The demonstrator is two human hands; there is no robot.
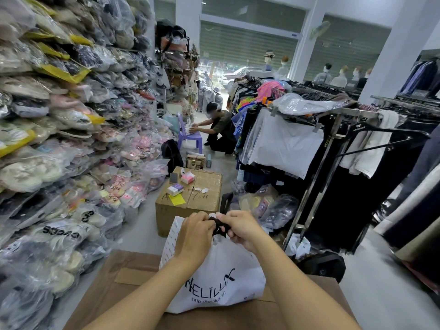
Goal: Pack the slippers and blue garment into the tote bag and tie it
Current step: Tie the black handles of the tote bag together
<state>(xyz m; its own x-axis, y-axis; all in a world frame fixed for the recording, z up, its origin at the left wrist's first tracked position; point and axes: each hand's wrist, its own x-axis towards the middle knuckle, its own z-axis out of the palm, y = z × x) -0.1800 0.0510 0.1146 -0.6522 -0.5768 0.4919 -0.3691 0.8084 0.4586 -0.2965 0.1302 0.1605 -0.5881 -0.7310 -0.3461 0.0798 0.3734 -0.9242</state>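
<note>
Clothing shop, wall of bagged slippers (71,139), garment racks (333,129), mannequin busts (323,73)

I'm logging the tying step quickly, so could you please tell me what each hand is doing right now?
Left hand: closed, pinching the black handles above the white tote bag.
Right hand: closed on the same black handles.

Matt white fabric tote bag (214,277), black cloth handles (217,226), brown cardboard box (114,277), glossy plastic-wrapped slippers (59,163)
</note>
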